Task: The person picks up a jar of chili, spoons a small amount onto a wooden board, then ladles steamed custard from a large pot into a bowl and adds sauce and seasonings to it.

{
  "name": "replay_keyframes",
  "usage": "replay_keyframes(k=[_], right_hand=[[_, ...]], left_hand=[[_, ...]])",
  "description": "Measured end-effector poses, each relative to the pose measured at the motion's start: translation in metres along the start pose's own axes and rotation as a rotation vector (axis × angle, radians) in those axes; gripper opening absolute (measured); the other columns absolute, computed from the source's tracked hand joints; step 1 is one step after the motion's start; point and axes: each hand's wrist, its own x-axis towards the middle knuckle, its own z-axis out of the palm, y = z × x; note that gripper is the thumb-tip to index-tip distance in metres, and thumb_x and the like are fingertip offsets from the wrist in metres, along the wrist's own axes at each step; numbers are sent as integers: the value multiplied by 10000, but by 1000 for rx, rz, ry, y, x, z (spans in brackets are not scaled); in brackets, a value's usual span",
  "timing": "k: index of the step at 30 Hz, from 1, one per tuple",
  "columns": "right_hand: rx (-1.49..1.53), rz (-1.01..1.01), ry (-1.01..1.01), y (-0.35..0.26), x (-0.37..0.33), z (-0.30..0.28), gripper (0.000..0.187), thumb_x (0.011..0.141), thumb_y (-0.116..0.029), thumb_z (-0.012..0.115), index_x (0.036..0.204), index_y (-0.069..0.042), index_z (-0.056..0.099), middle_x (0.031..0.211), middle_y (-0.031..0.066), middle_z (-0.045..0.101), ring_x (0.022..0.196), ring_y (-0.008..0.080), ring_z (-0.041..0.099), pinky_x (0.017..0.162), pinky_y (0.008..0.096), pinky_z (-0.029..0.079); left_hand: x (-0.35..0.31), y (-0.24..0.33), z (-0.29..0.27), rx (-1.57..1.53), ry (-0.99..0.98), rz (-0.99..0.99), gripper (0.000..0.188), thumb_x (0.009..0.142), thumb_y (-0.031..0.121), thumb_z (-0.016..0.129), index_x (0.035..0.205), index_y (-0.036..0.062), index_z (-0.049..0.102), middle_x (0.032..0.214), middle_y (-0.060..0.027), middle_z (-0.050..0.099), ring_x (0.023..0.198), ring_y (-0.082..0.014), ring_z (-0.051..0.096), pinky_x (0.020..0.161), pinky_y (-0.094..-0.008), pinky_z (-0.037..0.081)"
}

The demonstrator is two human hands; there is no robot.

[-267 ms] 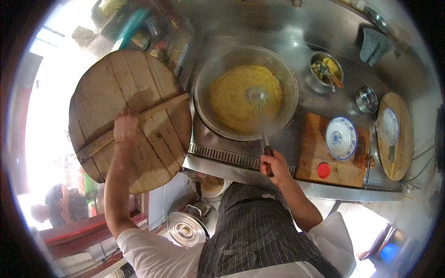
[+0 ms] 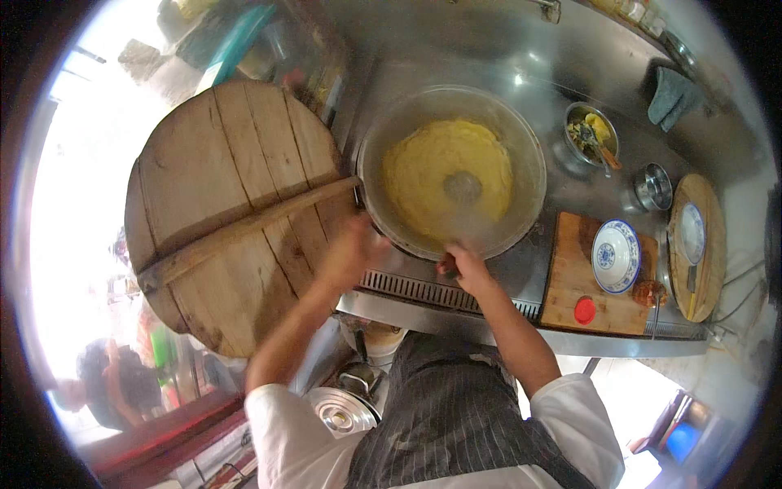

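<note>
A large round metal pan on the steel counter holds a yellow, flat layer of food. My right hand is closed round the dark handle of a round-headed metal ladle; its head lies over the yellow layer, and haze blurs its shaft. My left hand hangs between the pan and a big round wooden lid, off the lid's crossbar handle. Motion smears its fingers, so their shape is hidden. The lid leans on the left of the counter, apart from the pan.
Right of the pan, a cutting board bears a blue-and-white bowl and a red cap. Behind stand a metal pot with utensils and a small metal bowl. A lidded pot sits below the counter.
My left hand has let go of the lid's handle and moved right toward the pan. My right hand, with the ladle, has shifted slightly left and up. The view has shifted a little.
</note>
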Motion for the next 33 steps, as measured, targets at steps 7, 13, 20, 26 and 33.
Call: replay_keyframes(k=[7, 13, 20, 26, 33], right_hand=[[-1271, -315, 4, -64, 15, -16, 423, 824, -29, 481, 1234, -97, 564, 1186, 202, 579, 1103, 355, 548, 953, 408, 423], [-1537, -880, -330, -78, 99, -32, 409, 727, -49, 608, 1133, -93, 622, 1004, 208, 623, 1002, 375, 581, 888, 429, 461], [-1451, -619, -1062, -57, 82, 42, 181, 613, -143, 701, 781, -109, 643, 724, 128, 648, 678, 313, 635, 627, 439, 489], [-1313, -400, -605, -21, 174, -50, 51, 635, -156, 665, 671, -131, 639, 659, 102, 632, 667, 285, 629, 588, 404, 481], [-1269, -480, -723, -52, 186, 58, 93, 608, -147, 662, 691, -136, 620, 622, 133, 596, 715, 290, 622, 647, 368, 489]], left_hand=[[75, -10, 151, -1711, -428, -813, 231, 1010, 203, 348, 909, 13, 431, 719, -50, 481, 517, -86, 430, 406, -208, 382], [158, -25, 192, -1800, -346, -633, 137, 973, 111, 427, 866, 27, 449, 682, -24, 478, 492, -91, 429, 403, -214, 375], [-18, 0, 92, -1445, -182, -802, 459, 860, 7, 522, 1291, 61, 374, 788, -89, 573, 554, -124, 551, 449, -208, 445], [106, -1, 188, -1808, -321, -741, 238, 872, 65, 556, 1100, 110, 504, 717, -47, 539, 558, -93, 502, 451, -204, 420], [99, -29, 92, -1494, -141, -689, 666, 790, -26, 557, 1376, 162, 302, 775, -30, 536, 588, -134, 512, 471, -261, 403]])
